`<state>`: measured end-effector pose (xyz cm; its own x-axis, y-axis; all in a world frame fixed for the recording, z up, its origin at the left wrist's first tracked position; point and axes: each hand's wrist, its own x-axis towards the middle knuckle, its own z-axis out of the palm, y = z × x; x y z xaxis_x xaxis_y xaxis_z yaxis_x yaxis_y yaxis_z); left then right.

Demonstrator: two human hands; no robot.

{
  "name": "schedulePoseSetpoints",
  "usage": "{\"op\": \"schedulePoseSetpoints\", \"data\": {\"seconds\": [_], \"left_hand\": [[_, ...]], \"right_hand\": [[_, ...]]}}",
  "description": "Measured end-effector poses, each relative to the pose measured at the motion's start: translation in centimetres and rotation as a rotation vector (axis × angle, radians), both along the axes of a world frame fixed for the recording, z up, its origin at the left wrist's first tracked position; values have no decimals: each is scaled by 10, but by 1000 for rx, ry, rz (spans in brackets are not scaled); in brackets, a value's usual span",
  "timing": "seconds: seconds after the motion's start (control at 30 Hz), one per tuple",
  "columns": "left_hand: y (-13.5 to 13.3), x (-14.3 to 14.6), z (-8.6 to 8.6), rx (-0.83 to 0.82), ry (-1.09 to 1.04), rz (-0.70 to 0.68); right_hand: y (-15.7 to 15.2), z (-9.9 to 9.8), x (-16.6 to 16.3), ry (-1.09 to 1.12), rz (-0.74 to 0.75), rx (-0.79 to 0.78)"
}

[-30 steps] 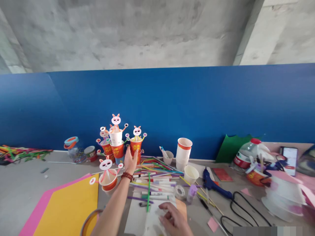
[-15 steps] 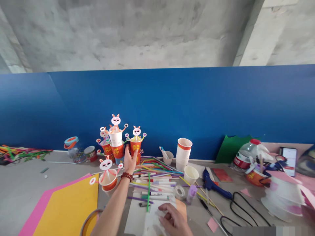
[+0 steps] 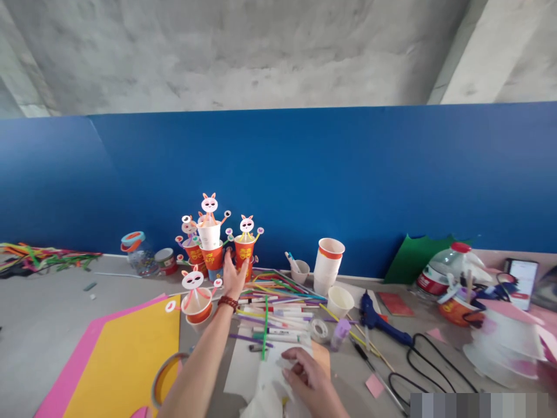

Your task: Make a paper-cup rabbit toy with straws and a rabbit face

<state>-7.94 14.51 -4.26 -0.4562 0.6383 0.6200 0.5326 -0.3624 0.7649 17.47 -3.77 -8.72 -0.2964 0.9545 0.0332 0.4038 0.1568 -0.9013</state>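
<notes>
The orange bunny cup [image 3: 244, 254] is seen upright at the far side of the table [image 3: 52, 313], just beyond the left hand [image 3: 232, 280] and slightly to its right. That hand's fingers are spread apart, and whether the cup is touched is hidden. The right hand [image 3: 307, 376], well nearer, is laid open on white paper [image 3: 243, 367].

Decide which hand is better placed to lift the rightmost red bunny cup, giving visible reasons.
Probably the left. The left hand is stretched out beside the red bunny cup, fingers at its wall. The right hand lies on white paper nearer the person, away from it.
</notes>
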Motion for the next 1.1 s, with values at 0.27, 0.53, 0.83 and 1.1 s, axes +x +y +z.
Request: {"op": "schedulePoseSetpoints", "data": {"seconds": [0.27,0.53,0.83,1.1], "left_hand": [[3,0,-1,-58,53,41],[7,3,-1,-56,61,51],[-1,4,1,-53,101,98],[-14,7,2,-41,129,96]], "right_hand": [[-1,6,2,-40,33,-10],[-2,17,1,-53,45,-18],[-1,10,1,-49,39,-6],[-3,18,1,-62,55,2]]}}
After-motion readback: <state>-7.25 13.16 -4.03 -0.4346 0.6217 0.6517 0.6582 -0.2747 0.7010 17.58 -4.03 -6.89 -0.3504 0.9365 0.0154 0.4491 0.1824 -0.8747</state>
